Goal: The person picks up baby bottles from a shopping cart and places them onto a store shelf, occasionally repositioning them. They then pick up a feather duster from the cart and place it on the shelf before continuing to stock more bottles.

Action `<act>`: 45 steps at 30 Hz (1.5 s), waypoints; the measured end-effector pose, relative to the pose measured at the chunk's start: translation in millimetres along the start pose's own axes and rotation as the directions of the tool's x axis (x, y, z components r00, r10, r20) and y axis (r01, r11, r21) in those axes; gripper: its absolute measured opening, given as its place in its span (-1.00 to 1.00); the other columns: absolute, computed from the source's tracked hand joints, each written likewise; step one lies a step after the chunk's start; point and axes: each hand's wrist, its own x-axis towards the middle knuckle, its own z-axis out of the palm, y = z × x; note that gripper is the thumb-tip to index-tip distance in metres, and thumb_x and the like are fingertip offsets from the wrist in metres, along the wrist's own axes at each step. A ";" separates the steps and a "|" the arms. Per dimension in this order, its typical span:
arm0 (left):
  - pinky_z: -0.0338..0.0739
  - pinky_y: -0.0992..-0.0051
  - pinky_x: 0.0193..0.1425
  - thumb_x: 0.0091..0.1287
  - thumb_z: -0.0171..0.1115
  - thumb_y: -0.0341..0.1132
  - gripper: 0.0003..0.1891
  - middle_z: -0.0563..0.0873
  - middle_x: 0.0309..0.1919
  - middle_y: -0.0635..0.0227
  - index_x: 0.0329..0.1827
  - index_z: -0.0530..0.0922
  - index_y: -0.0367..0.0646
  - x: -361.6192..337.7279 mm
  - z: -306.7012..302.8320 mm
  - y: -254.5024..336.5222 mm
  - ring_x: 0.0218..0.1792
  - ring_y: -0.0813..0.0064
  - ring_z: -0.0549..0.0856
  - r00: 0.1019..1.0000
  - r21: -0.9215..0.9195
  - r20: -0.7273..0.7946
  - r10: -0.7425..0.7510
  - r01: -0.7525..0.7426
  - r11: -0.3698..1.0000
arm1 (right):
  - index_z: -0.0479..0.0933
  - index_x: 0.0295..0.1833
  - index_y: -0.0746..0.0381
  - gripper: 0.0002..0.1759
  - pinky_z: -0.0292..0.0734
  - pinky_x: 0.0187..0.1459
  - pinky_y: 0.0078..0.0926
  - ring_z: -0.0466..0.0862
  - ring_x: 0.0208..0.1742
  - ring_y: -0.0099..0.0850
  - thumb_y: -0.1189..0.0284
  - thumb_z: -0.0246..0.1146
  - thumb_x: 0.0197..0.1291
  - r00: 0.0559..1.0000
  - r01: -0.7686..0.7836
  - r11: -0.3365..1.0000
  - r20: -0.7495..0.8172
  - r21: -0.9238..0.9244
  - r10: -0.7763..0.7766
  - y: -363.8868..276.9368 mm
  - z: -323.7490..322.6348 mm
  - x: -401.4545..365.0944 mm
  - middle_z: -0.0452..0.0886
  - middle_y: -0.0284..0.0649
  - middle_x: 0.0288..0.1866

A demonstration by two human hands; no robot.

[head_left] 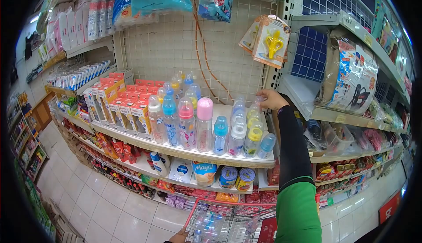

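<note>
My right hand [271, 99] reaches to the back of the white shelf [193, 151], its fingers closed around the clear top of a baby bottle [258, 103] at the rear of a row. In front of it stand more baby bottles, among them a yellow-capped one [253, 141] and a light-blue-capped one [267, 144]. Low in the view, my left hand [179, 237] is partly cut off, with its fingers wrapped on the side of a shopping cart [190, 220]. Several clear bottles with blue parts [207, 225] lie inside the cart.
Taller bottles, including a pink-capped one [205, 109], and orange-white boxes [132, 111] fill the shelf's left part. A banana-shaped teether pack [273, 43] hangs above my right hand. A side shelf [347, 119] juts out at right. Tins [228, 177] stand below.
</note>
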 end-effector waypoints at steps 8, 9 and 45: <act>0.37 0.20 0.44 0.18 0.41 -0.20 -0.29 0.48 0.34 -0.12 0.38 0.40 -0.33 -4.5 2.4 -8.6 0.38 -0.05 0.44 0.977 -0.098 -0.169 0.132 -0.150 0.984 | 0.54 0.19 0.38 -0.46 0.63 0.00 -0.49 0.66 0.00 -0.39 0.53 0.43 0.04 0.993 -0.030 0.981 0.121 0.190 0.007 0.6 5.6 4.8 0.64 -0.12 0.02; 0.37 0.20 0.44 0.18 0.41 -0.20 -0.29 0.48 0.34 -0.12 0.38 0.40 -0.33 -4.0 0.6 -7.0 0.38 -0.05 0.44 0.976 -0.098 -0.173 0.132 -0.150 0.984 | 0.51 0.21 0.40 -0.47 0.68 -0.08 -0.54 0.67 -0.07 -0.45 0.58 0.43 0.08 0.990 -0.048 0.970 0.141 0.238 0.014 -3.7 6.8 4.0 0.62 -0.18 -0.02; 0.46 0.19 0.35 0.12 0.46 -0.19 -0.19 0.54 0.29 -0.08 0.44 0.34 -0.30 -1.5 -2.0 27.1 0.25 -0.09 0.55 0.992 -0.127 -0.086 -0.094 0.083 0.988 | 0.52 0.25 0.37 -0.41 0.64 -0.04 -0.54 0.69 -0.03 -0.45 0.59 0.46 0.04 0.982 -0.064 0.981 0.187 0.185 0.029 -18.2 7.7 2.3 0.68 -0.19 0.02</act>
